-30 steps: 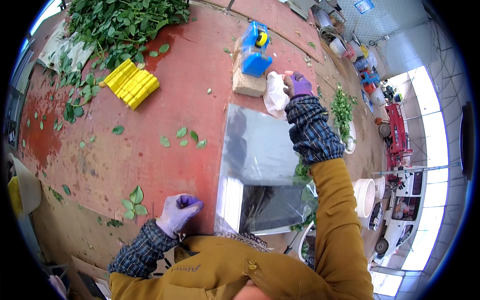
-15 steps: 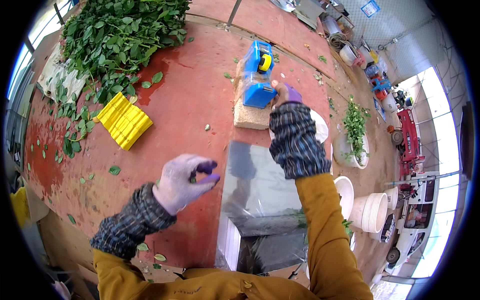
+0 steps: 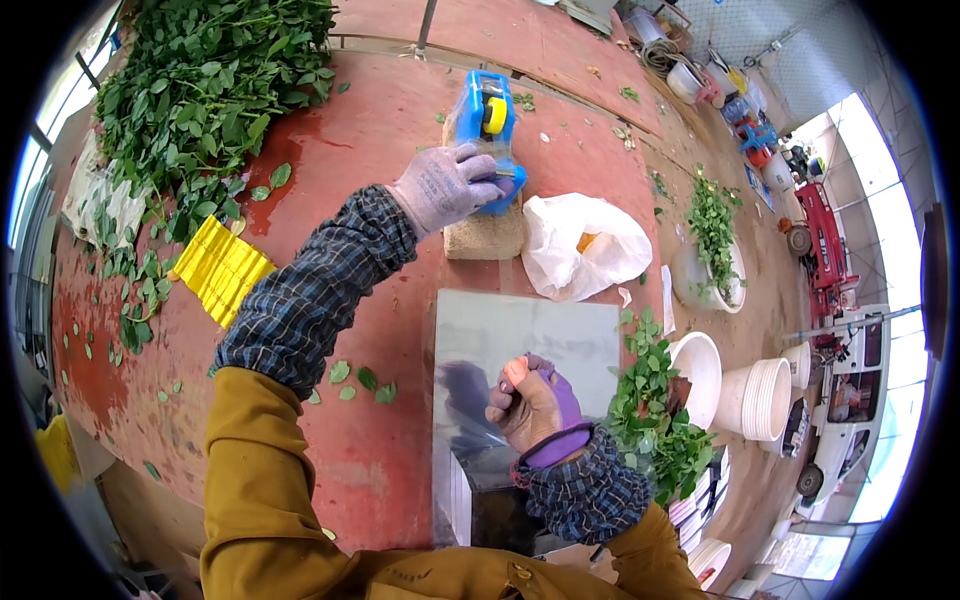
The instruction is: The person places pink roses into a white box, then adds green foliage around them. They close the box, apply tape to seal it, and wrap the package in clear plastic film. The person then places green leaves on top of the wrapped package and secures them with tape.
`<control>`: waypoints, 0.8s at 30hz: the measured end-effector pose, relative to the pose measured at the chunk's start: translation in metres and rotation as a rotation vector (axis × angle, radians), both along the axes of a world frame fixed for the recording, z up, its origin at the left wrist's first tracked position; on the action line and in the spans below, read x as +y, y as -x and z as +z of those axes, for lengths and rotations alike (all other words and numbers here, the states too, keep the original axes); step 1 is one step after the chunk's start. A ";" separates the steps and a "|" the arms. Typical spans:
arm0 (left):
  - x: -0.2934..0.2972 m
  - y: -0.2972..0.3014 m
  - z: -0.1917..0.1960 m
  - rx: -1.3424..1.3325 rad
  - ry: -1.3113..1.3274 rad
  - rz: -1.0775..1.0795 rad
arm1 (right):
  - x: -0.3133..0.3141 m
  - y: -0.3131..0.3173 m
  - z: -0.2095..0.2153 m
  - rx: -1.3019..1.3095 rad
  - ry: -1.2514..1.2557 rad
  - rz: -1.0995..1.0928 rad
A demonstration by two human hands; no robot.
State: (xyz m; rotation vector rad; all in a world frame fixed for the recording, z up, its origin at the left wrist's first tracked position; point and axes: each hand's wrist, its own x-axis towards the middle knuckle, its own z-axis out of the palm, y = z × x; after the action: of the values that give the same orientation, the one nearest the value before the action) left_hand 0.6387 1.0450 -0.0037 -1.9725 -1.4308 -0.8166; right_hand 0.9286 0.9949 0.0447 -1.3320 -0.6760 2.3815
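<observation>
Two gloved hands working: left hand [image 3: 445, 185] closed over blue tape dispenser [image 3: 487, 125] at table's far edge; right hand [image 3: 530, 405] fisted on clear film stack [image 3: 500, 340]; white bag [image 3: 585, 240] beside dispenser

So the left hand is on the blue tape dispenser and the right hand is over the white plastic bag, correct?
Not quite. The head view shows the left hand on the blue tape dispenser, but the right hand is over the clear plastic sheet, not the white plastic bag, which lies apart from it, beyond the sheet.
</observation>
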 end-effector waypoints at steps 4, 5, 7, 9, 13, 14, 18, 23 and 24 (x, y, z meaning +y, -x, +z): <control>0.008 0.013 0.007 0.216 0.089 -0.093 | 0.001 0.007 -0.001 0.093 0.015 0.040; 0.006 0.016 0.009 0.313 0.191 -0.063 | 0.004 0.004 -0.004 0.175 0.040 0.039; -0.004 0.011 0.023 0.414 0.292 -0.022 | 0.000 0.002 0.011 0.112 -0.026 0.021; -0.014 0.003 0.008 0.418 0.195 -0.184 | -0.004 -0.017 0.035 0.003 -0.124 0.077; -0.051 -0.083 0.043 0.297 0.067 -0.172 | 0.006 -0.119 0.074 -0.010 -0.328 0.084; -0.058 -0.107 0.054 0.283 0.058 -0.210 | 0.005 -0.144 0.082 -0.015 -0.354 0.141; -0.056 -0.198 0.080 0.284 0.051 -0.349 | -0.021 -0.251 0.102 -0.124 -0.456 0.196; -0.070 -0.278 0.079 0.341 0.220 -0.472 | -0.057 -0.342 0.064 -0.087 -0.458 0.108; -0.075 -0.292 0.078 0.339 0.209 -0.482 | -0.064 -0.353 0.056 -0.107 -0.440 0.088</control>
State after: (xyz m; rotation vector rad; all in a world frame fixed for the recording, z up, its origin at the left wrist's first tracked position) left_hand 0.9306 0.9697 0.0747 -2.5232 -0.8847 -0.4986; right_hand 1.2815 0.9313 0.1010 -1.2585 -1.2280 2.0659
